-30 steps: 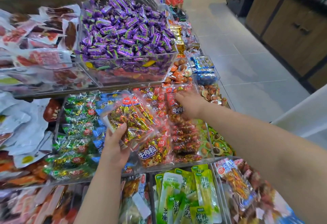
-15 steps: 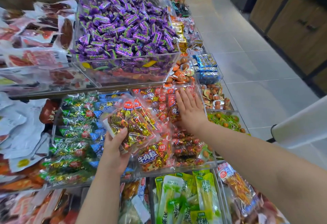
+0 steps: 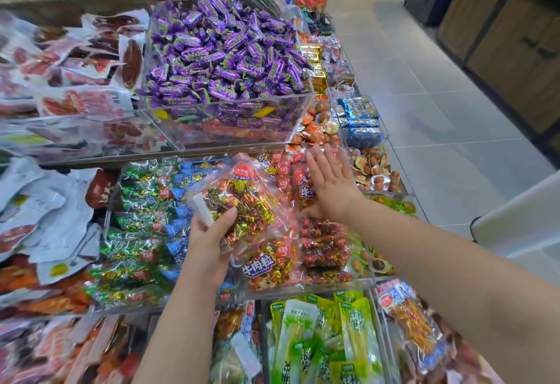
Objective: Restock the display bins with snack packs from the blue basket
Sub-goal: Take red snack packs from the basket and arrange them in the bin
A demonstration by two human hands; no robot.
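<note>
My left hand [image 3: 209,244] grips a clear snack pack [image 3: 242,204] of gold and red wrapped sweets by its lower edge, holding it above a clear display bin [image 3: 306,288] of red beef-cube packs. My right hand [image 3: 331,183] lies flat with straight fingers on the red packs at the back of that bin. The blue basket is out of sight.
A bin of green and blue wrapped packs [image 3: 142,232] sits left of the red bin. Above is a bin of purple candies [image 3: 224,59]. Green pouches [image 3: 321,338] fill the bin below. Tiled floor [image 3: 439,110] opens to the right.
My right hand went from reaching into the red packs to lying flat with fingers spread on them. The left hand with its pack has barely moved.
</note>
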